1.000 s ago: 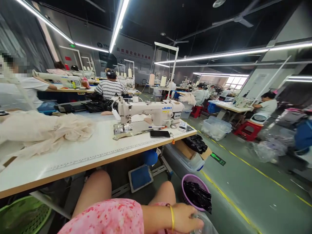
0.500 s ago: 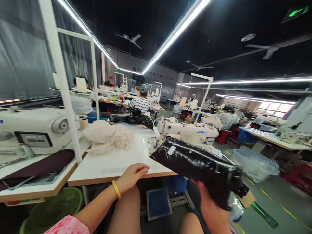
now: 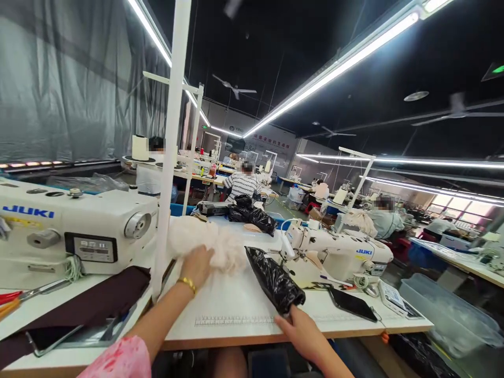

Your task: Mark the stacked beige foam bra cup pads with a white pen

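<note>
Head view shows both hands over a white surface (image 3: pixel 220 302) with a bare wooden front edge. The left hand (image 3: pixel 198 266) is sunk into a heap of sheer cream fabric (image 3: pixel 228 251) lying near the left edge of the surface, beside a white post (image 3: pixel 172 152). Its fingers bend down into the folds, their tips hidden, so whether they pinch any cloth cannot be told. The right hand (image 3: pixel 305 331) is above the front edge, its thumb and fingers closed around the near end of a black plastic bag (image 3: pixel 275 278). The bag slants away from that edge toward the far left corner, its far end just beside the fabric; whether its underside touches the surface is unclear. To its right stands a white JUKI sewing machine (image 3: pixel 338 252), with a black smartphone (image 3: pixel 353 303) nearer the front edge.

The bag looks light to moderate in weight, with slick, crinkly film that may slide under a loose hold; a firm wrap around the bunched near end, as here, or a second hold at mid-length should keep it from sagging. The fabric seems very light, limp and easily snagged, so it is best gathered with flat, spread fingers deep in the heap rather than by one thin layer.
</note>
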The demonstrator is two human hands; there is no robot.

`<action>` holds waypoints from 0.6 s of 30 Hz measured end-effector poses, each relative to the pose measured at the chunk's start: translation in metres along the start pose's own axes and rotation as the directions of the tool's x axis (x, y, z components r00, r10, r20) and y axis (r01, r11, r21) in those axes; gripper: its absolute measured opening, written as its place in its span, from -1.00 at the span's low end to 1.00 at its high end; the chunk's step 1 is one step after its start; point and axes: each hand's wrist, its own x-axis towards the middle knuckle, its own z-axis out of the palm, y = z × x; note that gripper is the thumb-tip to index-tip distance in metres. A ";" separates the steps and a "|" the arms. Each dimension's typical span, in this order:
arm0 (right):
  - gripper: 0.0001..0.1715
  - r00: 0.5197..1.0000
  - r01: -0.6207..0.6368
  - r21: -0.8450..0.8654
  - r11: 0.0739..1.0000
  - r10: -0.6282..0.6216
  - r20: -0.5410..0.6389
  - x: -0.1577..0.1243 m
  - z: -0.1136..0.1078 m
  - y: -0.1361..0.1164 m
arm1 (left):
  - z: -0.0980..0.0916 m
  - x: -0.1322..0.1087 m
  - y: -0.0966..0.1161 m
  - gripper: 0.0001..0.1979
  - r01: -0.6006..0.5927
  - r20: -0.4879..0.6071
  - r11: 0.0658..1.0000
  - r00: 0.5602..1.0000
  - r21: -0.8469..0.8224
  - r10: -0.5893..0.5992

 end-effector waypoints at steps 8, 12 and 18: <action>-0.72 0.866 0.462 0.086 0.882 -0.470 0.168 0.000 -0.039 -0.118 | 0.009 -0.119 -0.008 -0.52 -0.251 0.245 0.949 0.924 -0.191 0.294; -0.36 0.712 0.678 -0.035 0.734 -0.645 0.277 0.047 -0.006 -0.162 | 0.006 -0.133 -0.032 -0.60 -0.331 0.188 0.845 0.879 -0.419 0.438; -0.21 0.639 0.715 -0.028 0.698 -0.638 0.430 0.121 0.051 -0.164 | -0.003 -0.145 -0.059 -0.34 -0.503 -0.215 0.776 0.864 -0.381 0.455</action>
